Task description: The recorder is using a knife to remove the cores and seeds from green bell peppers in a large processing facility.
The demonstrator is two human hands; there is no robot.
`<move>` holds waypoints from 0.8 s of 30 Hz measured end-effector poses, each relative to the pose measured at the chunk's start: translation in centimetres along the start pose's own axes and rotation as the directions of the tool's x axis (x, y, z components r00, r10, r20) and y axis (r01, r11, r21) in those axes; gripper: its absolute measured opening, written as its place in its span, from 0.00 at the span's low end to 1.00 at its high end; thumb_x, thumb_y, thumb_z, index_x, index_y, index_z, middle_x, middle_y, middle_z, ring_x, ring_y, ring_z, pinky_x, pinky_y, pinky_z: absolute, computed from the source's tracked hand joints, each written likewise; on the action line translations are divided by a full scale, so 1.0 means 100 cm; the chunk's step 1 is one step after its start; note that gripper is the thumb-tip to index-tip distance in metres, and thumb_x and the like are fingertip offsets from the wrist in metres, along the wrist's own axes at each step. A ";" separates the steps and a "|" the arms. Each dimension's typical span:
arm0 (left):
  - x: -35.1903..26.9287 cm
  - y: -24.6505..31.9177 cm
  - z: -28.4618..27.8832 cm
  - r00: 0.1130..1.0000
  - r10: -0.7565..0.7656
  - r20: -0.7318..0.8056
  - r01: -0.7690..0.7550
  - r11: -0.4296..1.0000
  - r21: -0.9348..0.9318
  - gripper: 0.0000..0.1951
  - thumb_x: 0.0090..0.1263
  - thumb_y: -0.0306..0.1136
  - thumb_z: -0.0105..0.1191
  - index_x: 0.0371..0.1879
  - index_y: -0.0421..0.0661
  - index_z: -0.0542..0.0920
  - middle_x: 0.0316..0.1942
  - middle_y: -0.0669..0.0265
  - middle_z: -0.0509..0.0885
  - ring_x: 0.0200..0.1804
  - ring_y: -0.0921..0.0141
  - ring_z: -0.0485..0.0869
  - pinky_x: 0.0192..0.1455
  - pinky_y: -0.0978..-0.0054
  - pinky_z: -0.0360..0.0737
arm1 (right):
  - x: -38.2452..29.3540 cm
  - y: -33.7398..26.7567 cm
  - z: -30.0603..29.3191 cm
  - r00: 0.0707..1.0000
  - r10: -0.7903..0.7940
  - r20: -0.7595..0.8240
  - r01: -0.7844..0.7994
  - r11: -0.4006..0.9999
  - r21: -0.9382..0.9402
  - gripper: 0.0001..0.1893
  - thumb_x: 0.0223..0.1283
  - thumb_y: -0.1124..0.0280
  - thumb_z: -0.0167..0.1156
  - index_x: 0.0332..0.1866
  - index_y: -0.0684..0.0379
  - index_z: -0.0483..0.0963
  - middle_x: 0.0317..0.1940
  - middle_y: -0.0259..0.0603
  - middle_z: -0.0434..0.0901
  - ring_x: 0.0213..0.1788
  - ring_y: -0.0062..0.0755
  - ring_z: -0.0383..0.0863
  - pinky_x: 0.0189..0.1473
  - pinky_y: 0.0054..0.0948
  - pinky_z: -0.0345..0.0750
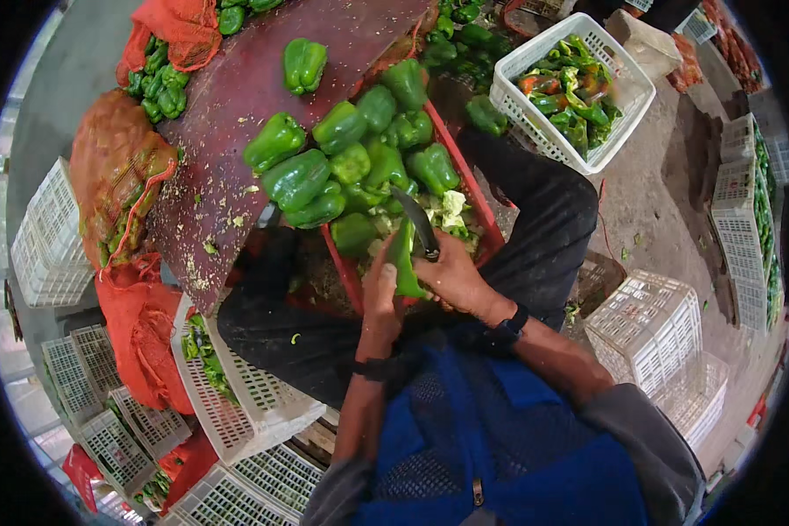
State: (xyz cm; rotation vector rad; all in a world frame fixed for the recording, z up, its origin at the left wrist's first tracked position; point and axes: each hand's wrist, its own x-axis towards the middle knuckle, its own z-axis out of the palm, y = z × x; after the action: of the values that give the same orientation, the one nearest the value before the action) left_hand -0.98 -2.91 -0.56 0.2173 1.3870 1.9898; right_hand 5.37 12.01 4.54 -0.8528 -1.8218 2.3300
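Observation:
Between my knees, my left hand [381, 286] grips a cut green bell pepper piece [404, 260], its thumb along the near side. My right hand [457, 273] is closed around the handle of a knife [418, 217], whose dark curved blade points up and away, against the top of the piece. Just beyond lies a heap of whole green bell peppers [381, 164] in a red crate [467, 171], with pale seed cores [452, 207] near the knife. A single green bell pepper [304, 66] rests apart on the dark red board [237, 105].
At the upper right stands a white plastic crate [644, 98] of cut peppers. Mesh sacks [115, 171] line the board's left side, with red netting [141, 329] below. More white crates [644, 329] stand right and lower left. Seeds and scraps litter the board.

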 end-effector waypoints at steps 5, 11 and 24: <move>-0.010 0.006 0.007 0.998 -0.068 0.009 0.065 0.981 0.184 0.42 0.76 0.50 0.59 0.84 0.40 0.64 0.63 0.63 0.81 0.59 0.69 0.83 0.65 0.66 0.82 | 0.006 0.019 -0.015 0.978 0.194 0.078 -0.208 0.945 0.252 0.09 0.78 0.65 0.64 0.45 0.60 0.80 0.26 0.32 0.82 0.17 0.16 0.74 0.17 0.23 0.69; -0.009 -0.004 -0.001 0.976 -0.217 -0.037 0.219 0.973 0.072 0.40 0.71 0.37 0.64 0.82 0.40 0.65 0.56 0.63 0.83 0.54 0.70 0.84 0.60 0.67 0.84 | 0.017 0.039 -0.014 0.972 0.219 0.081 -0.232 0.946 0.228 0.09 0.78 0.67 0.63 0.38 0.59 0.79 0.22 0.31 0.78 0.15 0.17 0.72 0.15 0.24 0.67; 0.010 0.027 -0.025 0.961 0.235 -0.147 -0.050 0.668 0.743 0.41 0.62 0.25 0.67 0.79 0.39 0.70 0.67 0.52 0.82 0.65 0.59 0.85 0.71 0.63 0.80 | 0.099 0.027 -0.070 0.871 -0.477 -0.114 0.172 0.514 -0.840 0.25 0.62 0.58 0.78 0.57 0.63 0.80 0.38 0.54 0.86 0.43 0.59 0.89 0.46 0.50 0.83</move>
State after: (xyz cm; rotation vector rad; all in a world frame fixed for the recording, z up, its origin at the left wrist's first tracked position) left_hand -4.17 -4.74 0.52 0.4788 2.3574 1.4805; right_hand 0.92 21.07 -2.75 -0.7654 -2.5832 0.9352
